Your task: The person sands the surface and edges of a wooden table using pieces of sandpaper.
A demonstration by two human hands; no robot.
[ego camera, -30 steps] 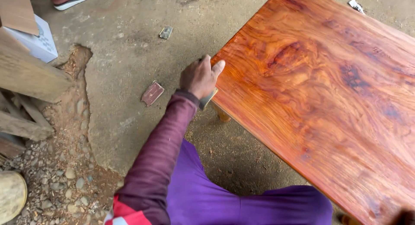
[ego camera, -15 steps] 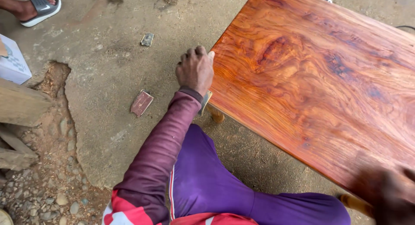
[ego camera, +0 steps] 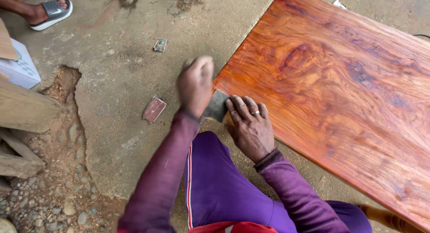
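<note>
Both hands at the near-left corner of the glossy red-brown tabletop (ego camera: 340,94), centre of frame. Left hand (ego camera: 195,84) is motion-blurred, fingers curled, at the table's left edge; it seems to pinch the grey sanding sheet (ego camera: 217,105), but the grip can't be told for sure. Right hand (ego camera: 250,125) lies flat, fingers together, on the corner, fingertips touching the sheet; a ring on one finger. A second scrap of sandpaper (ego camera: 154,109) lies on the concrete floor (ego camera: 116,71) left of the hands, another small scrap (ego camera: 160,45) higher up. White box (ego camera: 20,67) and someone's sandalled foot (ego camera: 47,12) upper left.
</note>
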